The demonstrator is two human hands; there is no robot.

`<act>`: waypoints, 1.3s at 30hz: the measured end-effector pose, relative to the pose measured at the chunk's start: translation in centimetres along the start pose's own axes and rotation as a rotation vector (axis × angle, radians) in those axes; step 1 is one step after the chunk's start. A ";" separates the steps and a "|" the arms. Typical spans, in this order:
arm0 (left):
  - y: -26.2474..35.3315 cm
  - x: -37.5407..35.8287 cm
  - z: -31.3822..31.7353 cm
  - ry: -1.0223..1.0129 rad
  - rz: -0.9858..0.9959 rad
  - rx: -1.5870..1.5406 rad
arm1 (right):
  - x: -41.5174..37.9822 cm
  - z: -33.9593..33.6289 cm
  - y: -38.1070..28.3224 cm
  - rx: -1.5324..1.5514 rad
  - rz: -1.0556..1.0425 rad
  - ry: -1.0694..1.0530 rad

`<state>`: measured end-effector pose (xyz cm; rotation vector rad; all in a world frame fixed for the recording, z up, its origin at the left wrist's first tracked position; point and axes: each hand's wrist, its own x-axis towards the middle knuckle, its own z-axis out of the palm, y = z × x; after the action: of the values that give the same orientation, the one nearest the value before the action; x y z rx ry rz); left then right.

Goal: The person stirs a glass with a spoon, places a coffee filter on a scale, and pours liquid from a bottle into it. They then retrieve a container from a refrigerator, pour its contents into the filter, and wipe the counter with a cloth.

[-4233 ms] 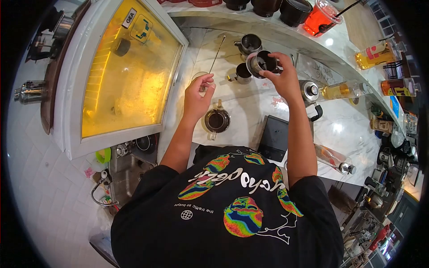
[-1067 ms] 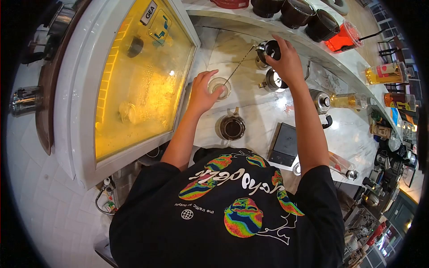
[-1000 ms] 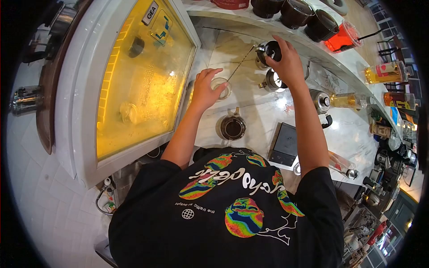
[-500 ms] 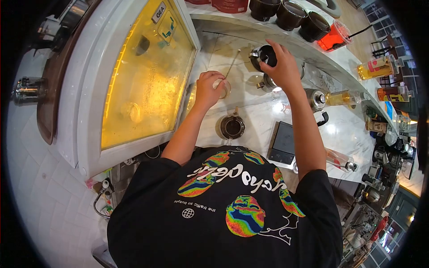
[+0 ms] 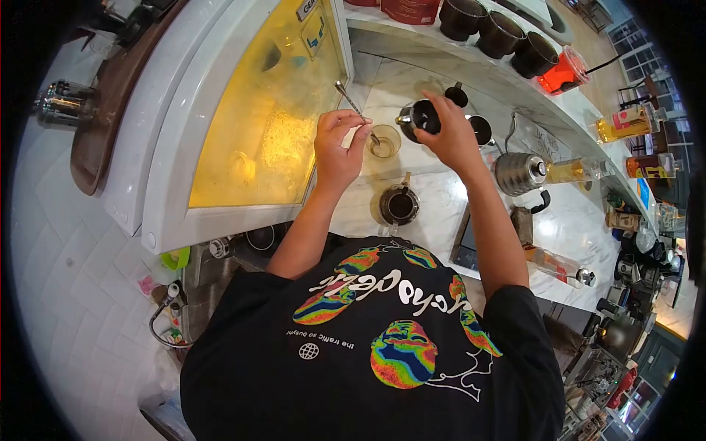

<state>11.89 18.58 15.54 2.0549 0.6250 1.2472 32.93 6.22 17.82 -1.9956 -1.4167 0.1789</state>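
Twisted-stem spoon (image 5: 350, 99) and dark-mouthed metal cup (image 5: 406, 120), one per hand, over a marble desk (image 5: 441, 187).
Spoon: long axis slanting from upper left to lower right, lower end in the clear glass (image 5: 393, 138); left hand (image 5: 341, 149), grip closed on the stem between thumb and fingers. Cup: just right of the glass, open mouth facing the camera; right hand (image 5: 447, 136), grip closed about its rim side. Lettering: "GEA" on the yellow-lit refrigerator door (image 5: 257, 140); "the traffic so busy", inverted, on the black shirt (image 5: 294, 382); handwriting beyond the kettle (image 5: 515, 173), illegible.
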 end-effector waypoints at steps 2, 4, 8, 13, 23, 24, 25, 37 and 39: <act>1.1 0.2 -1.0 0.008 0.022 0.018 | -0.2 1.0 -0.4 0.040 -0.006 -0.066; 1.8 0.7 -1.9 0.019 0.033 0.027 | -0.4 2.2 -0.5 0.054 -0.051 -0.097; 2.1 1.3 -2.8 0.045 0.032 0.026 | -0.3 4.6 -0.3 0.057 -0.107 -0.155; 2.3 1.8 -3.1 0.077 0.046 0.039 | -0.2 6.4 -0.9 0.050 -0.109 -0.194; 3.2 3.8 -2.3 0.099 0.033 -0.021 | -1.3 5.9 -0.6 0.122 -0.073 -0.123; 3.3 4.2 -2.0 0.091 0.024 -0.021 | -1.8 4.7 -0.8 0.142 -0.052 -0.097; 3.2 4.6 -1.5 0.091 0.009 -0.052 | -2.3 3.3 -1.2 0.160 0.013 -0.089; 0.7 8.9 12.9 -0.177 -0.218 -0.264 | -11.5 -4.8 3.7 0.356 0.436 0.278; 0.0 9.1 15.1 -0.169 -0.227 -0.256 | -12.4 -5.7 5.4 0.387 0.480 0.340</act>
<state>29.42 20.55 15.74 1.7988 0.5695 0.9580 34.88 -8.20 15.77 -1.8904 -0.6215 0.2843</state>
